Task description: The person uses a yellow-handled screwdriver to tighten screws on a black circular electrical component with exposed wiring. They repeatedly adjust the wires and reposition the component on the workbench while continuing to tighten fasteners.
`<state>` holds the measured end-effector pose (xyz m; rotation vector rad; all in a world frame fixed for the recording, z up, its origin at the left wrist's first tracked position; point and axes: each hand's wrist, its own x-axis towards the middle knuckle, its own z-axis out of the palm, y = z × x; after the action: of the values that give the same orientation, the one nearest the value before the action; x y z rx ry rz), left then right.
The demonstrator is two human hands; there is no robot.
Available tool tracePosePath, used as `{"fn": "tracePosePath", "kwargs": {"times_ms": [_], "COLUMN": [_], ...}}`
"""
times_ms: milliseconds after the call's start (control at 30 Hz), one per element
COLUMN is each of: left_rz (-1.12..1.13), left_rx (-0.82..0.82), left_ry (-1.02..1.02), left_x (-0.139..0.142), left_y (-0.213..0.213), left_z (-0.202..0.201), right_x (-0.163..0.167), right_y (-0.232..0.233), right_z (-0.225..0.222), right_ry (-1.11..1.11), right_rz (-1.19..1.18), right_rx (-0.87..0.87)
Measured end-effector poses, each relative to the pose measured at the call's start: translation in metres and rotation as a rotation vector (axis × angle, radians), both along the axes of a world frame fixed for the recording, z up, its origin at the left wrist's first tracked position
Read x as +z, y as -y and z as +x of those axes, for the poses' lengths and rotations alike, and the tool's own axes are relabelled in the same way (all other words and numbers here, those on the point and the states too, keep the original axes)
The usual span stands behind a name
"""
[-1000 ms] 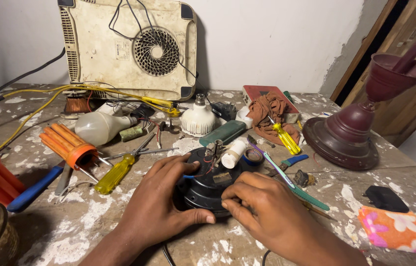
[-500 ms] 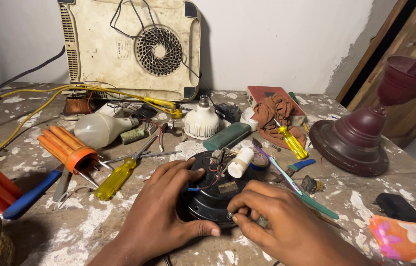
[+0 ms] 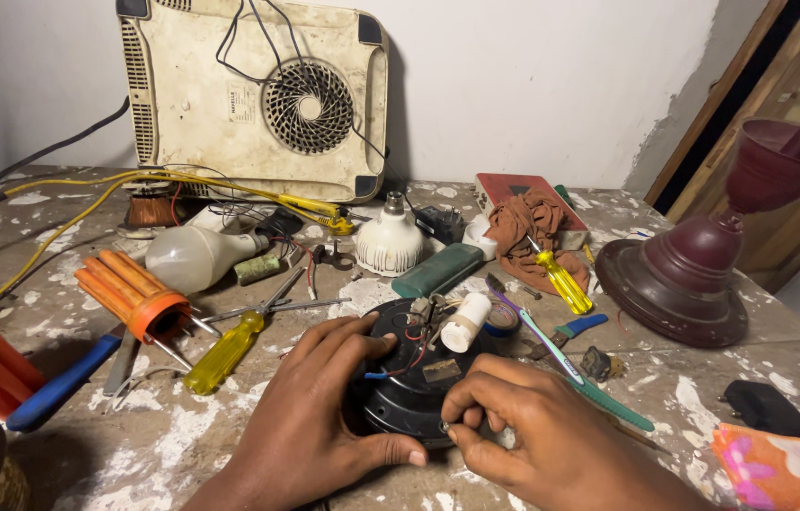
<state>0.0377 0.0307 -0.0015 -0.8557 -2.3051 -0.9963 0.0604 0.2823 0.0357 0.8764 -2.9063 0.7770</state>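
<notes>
Two hands meet on a round black device (image 3: 414, 397) lying near the front edge of the paint-flecked worktop (image 3: 703, 378). Our left hand (image 3: 320, 426) curls around its left side, thumb pressed along the lower rim, holding it steady. Our right hand (image 3: 537, 435) sits at its lower right edge, fingertips (image 3: 457, 416) pinched narrowly together on something too small to make out. Red and blue wires and a white cylinder (image 3: 466, 322) rest on top of the device. Just left lies a yellow-handled screwdriver (image 3: 225, 352); a green toothbrush (image 3: 599, 393) lies to the right.
</notes>
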Motion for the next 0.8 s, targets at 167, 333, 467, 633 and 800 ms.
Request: {"fn": "tracePosePath", "kwargs": {"times_ms": [167, 333, 467, 633, 800], "left_rz": [-0.009, -0.015, -0.038, -0.108, -0.095], "left_rx": [0.004, 0.006, 0.018, 0.057, 0.074], "left_ry": [0.024, 0.019, 0.012, -0.055, -0.094], "left_x": [-0.0012, -0.0014, -0.0006, -0.0025, -0.0049], "left_y": [0.0004, 0.0002, -0.0003, -0.0016, -0.0007], "left_z": [-0.0003, -0.0005, -0.0001, -0.0006, -0.0003], "right_x": [0.003, 0.0057, 0.0056, 0.0044, 0.0031], "right_y": [-0.0019, -0.0021, 0.0008, 0.0024, 0.0052], "right_z": [0.0, 0.0004, -0.0001, 0.001, 0.0014], "right_ry": [-0.099, -0.242, -0.392, -0.511, -0.621], "right_rz": [-0.036, 0.012, 0.028, 0.08, 0.081], "right_rx": [0.111, 0.211, 0.261, 0.265, 0.262]}}
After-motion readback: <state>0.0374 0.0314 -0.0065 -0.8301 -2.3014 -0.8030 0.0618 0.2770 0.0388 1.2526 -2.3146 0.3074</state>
